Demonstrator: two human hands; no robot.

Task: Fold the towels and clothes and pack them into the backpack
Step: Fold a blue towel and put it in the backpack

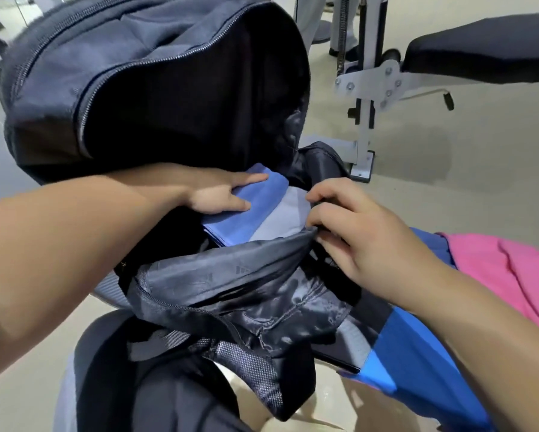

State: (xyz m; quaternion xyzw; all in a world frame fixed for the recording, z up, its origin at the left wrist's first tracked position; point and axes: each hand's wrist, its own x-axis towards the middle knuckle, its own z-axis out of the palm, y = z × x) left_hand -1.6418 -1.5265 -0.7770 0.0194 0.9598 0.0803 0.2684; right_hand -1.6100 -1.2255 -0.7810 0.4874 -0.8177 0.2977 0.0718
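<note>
A dark navy backpack (112, 76) lies unzipped in front of me, its main compartment gaping. Inside the opening sits a folded blue towel (246, 210) on top of a folded light grey cloth (285, 216). My left hand (218, 191) reaches into the opening, and its straight fingers press on the blue towel. My right hand (355, 226) pinches the dark edge of the backpack's opening at the right side, fingers curled around the fabric. The lower part of both folded pieces is hidden by the shiny inner lining (230, 269).
A pink cloth (505, 272) and a blue garment (417, 353) lie at the right, under my right forearm. A weight bench with a black pad (480, 48) and white metal frame (364, 98) stands behind on the pale floor. The backpack's straps (174, 385) hang at the bottom.
</note>
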